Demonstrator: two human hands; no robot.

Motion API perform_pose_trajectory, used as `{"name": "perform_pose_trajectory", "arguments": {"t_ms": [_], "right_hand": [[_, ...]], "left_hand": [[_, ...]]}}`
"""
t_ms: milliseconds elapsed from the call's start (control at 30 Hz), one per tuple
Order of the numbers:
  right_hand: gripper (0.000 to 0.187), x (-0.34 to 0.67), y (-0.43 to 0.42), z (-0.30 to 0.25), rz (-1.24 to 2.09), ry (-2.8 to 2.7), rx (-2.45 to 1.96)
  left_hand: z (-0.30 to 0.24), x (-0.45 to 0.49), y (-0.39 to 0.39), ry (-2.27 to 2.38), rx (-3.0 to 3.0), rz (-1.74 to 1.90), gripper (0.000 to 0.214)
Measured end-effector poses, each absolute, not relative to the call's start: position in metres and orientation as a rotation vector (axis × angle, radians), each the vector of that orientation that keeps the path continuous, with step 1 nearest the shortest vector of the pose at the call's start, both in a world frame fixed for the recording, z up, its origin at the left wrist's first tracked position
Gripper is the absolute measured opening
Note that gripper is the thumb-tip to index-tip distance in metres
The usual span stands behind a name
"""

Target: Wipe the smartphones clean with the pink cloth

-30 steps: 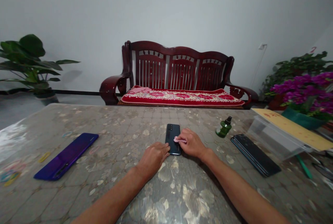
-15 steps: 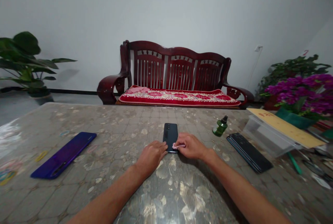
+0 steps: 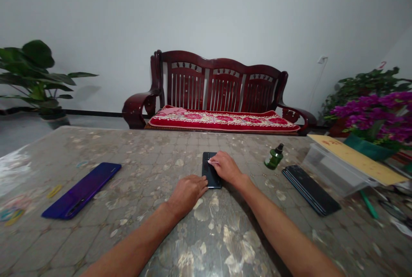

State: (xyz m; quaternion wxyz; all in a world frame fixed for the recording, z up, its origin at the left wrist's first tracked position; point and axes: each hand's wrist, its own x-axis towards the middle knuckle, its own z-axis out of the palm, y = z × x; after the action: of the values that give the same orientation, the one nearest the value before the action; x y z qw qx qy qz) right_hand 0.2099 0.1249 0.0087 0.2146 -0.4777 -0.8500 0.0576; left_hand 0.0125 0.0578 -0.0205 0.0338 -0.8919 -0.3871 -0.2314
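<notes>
A dark smartphone (image 3: 213, 179) lies back up on the table, its camera block at the far end. My left hand (image 3: 189, 189) rests flat at the phone's lower left, stretched fingertips touching its edge. Pinched in my right hand (image 3: 228, 168) is a small pale pink cloth (image 3: 211, 162), pressed on the phone's back just below the cameras. The right hand covers part of the phone's right side.
To the left lie a purple-blue phone (image 3: 82, 191) and a yellow band (image 3: 54, 191). On the right are a green spray bottle (image 3: 274, 157), several stacked dark phones (image 3: 310, 190) and a clear plastic box (image 3: 334, 169) under a yellow board (image 3: 357, 159). A wooden bench (image 3: 223, 83) stands beyond the table.
My right hand has moved with the cloth from the phone's near end up toward its cameras. My left hand has stayed at the phone's lower left edge.
</notes>
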Motion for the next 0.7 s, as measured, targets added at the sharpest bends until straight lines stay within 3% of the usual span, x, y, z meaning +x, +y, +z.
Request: {"name": "perform_pose_trajectory", "arguments": {"t_ms": [167, 467, 700], "right_hand": [[0.019, 0.213, 0.107, 0.015, 0.255, -2.477, -1.18], [0.018, 0.193, 0.131, 0.007, 0.182, -2.325, -1.345], [0.013, 0.208, 0.091, 0.02, 0.427, -2.441, -1.199]], "left_hand": [[-0.023, 0.013, 0.057, -1.178, -2.735, -0.738, 0.016], [-0.025, 0.014, 0.058, -1.19, -2.713, -0.711, 0.021], [-0.02, 0.016, 0.055, -1.242, -2.761, -0.641, 0.016]]}}
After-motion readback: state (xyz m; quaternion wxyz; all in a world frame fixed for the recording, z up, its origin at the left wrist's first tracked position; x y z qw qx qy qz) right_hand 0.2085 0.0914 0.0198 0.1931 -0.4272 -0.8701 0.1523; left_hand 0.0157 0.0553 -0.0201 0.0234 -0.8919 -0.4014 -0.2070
